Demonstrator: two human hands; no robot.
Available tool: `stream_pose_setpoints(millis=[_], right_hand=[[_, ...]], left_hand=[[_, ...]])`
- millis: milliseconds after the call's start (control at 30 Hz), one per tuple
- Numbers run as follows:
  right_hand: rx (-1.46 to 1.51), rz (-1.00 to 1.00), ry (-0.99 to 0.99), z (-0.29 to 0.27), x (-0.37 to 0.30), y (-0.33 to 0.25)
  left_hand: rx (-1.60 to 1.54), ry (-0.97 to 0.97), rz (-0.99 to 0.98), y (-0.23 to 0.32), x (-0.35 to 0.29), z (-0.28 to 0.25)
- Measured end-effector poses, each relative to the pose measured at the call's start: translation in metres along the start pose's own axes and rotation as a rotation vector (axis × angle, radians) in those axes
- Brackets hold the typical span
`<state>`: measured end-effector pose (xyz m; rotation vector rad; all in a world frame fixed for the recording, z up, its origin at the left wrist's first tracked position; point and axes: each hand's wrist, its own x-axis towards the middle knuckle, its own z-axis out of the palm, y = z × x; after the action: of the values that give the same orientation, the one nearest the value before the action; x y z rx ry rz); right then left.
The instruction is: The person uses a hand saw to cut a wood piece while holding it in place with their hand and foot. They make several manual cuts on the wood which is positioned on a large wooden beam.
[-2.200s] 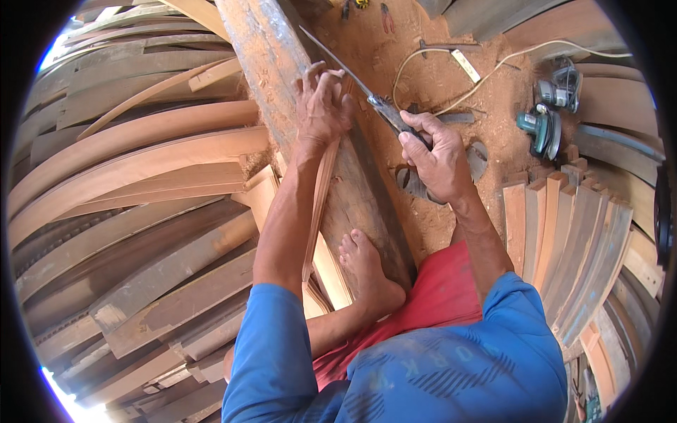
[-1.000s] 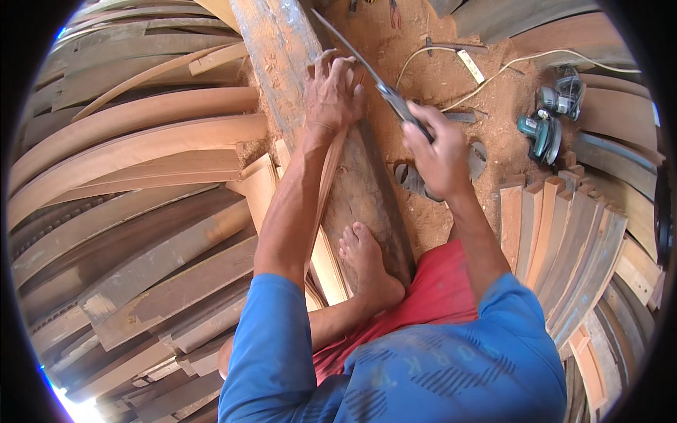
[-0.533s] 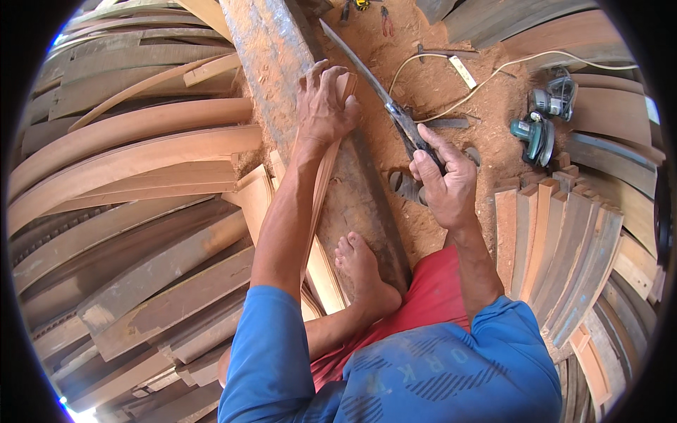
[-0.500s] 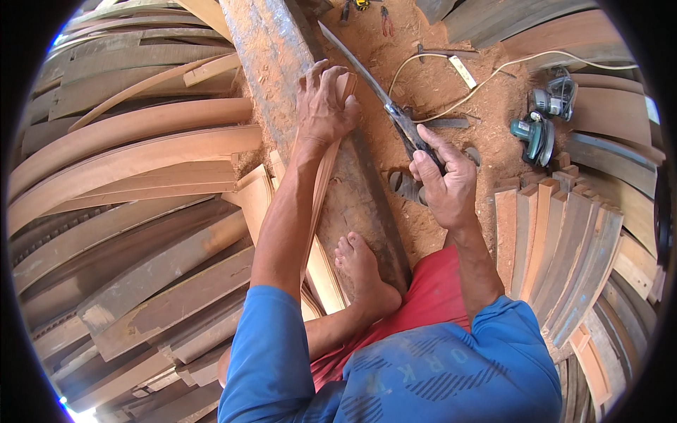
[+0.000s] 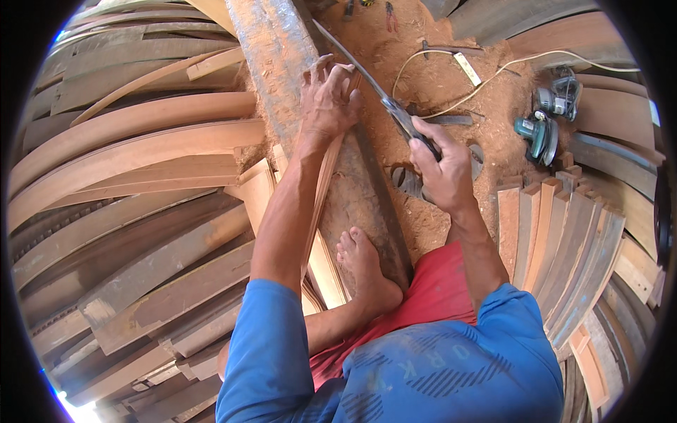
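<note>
My left hand (image 5: 328, 102) holds a long, pale reddish wooden strip (image 5: 323, 185) down on a thick, worn beam (image 5: 356, 180), its fingers bent over the far end. That strip runs back under my left forearm. In my right hand (image 5: 443, 166) is a hand saw (image 5: 400, 116), gripped by its dark handle. The blade is seen almost edge-on and slants forward and left, past the fingertips of my left hand and beside the strip's far end. Whether its teeth touch the wood I cannot tell. My bare foot (image 5: 363, 264) rests on the beam's near part.
Curved planks (image 5: 141, 113) are stacked on the left, and upright boards (image 5: 564, 233) stand on the right. Two green power tools (image 5: 539, 134) lie on the sawdust-covered floor (image 5: 437, 84). A white power strip (image 5: 466, 69) with its cable and red-handled pliers (image 5: 390, 17) lie farther off.
My right hand has shifted slightly forward and left with the saw, bringing the blade closer to my left hand. The fingers of my left hand have moved a little over the strip's end.
</note>
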<state>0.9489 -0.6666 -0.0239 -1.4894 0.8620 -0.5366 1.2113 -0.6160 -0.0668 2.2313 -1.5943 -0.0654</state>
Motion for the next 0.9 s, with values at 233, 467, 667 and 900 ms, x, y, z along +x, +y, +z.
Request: stream_pose_setpoints(millis=[233,467,667,900], right_hand=[[-0.034,-0.014,0.013,-0.004,-0.027,0.000],[-0.003,0.026,-0.014,-0.004,-0.020,-0.002],[-0.006,-0.041,0.021,0.007,-0.019,-0.007],[0.071,0.011,0.009,0.004,-0.031,0.000]], left_hand=[[-0.008,-0.014,-0.028,0.004,-0.003,-0.011],[-0.012,0.030,-0.001,0.004,-0.001,-0.004],[-0.043,0.047,0.019,-0.008,-0.004,0.000],[-0.027,0.079,0.030,-0.004,-0.001,-0.004]])
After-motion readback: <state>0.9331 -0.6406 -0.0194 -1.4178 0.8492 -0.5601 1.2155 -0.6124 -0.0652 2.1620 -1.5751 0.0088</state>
